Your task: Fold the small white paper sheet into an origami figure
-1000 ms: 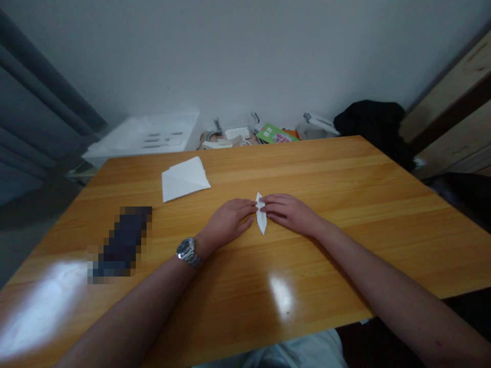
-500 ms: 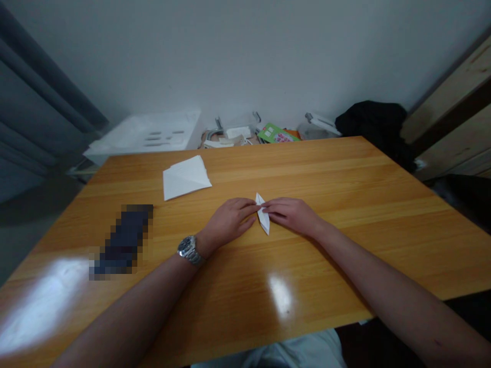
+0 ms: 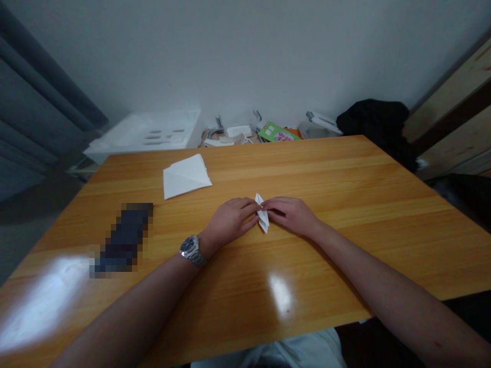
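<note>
A small piece of folded white paper [image 3: 263, 219], narrow and pointed at both ends, is between my two hands at the middle of the wooden table [image 3: 330, 174]. My left hand [image 3: 233, 219] pinches its left edge with thumb and fingers. On the other side, the fingertips of my right hand [image 3: 292, 213] close on the paper's right edge, near its middle. The fingertips of both hands almost meet over it and hide part of the folds. A metal wristwatch [image 3: 191, 249] is on my left wrist.
Flat white paper sheets [image 3: 187, 176] lie at the back left of the table. A dark pixelated object [image 3: 125, 237] lies at the left. Behind the far edge are a white tray [image 3: 153, 130], a green booklet [image 3: 278, 133] and a black cloth-like heap [image 3: 374, 122].
My left thumb has moved in to the paper's left edge. The paper's near end looks slightly more opened. Both hands stay in almost the same place.
</note>
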`<move>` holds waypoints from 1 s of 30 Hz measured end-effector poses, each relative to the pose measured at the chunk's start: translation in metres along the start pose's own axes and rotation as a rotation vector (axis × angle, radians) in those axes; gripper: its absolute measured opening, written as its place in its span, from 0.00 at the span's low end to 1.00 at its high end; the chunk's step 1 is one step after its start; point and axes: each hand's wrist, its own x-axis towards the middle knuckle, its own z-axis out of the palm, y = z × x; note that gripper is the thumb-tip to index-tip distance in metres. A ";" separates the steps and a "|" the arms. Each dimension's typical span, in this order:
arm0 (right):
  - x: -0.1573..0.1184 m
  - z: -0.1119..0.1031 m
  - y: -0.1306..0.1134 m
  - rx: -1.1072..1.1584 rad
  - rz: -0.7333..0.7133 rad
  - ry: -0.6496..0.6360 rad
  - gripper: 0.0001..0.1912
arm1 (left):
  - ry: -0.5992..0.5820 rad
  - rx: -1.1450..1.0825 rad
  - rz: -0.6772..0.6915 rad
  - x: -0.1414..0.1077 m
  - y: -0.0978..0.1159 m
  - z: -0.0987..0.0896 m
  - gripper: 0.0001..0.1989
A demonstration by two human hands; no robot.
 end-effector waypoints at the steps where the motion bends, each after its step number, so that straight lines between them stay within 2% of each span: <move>1: 0.000 0.000 0.000 -0.005 0.000 -0.005 0.11 | -0.006 0.010 -0.002 0.000 0.001 0.000 0.15; 13: 0.000 0.000 0.005 -0.034 -0.099 -0.075 0.08 | -0.030 0.018 0.014 0.000 -0.001 -0.001 0.12; 24: 0.005 0.001 0.001 0.148 0.049 -0.011 0.06 | -0.038 -0.044 -0.041 0.003 -0.002 -0.001 0.11; 30: 0.007 0.002 0.000 0.187 0.101 0.000 0.07 | 0.015 -0.138 -0.086 0.004 -0.004 0.004 0.09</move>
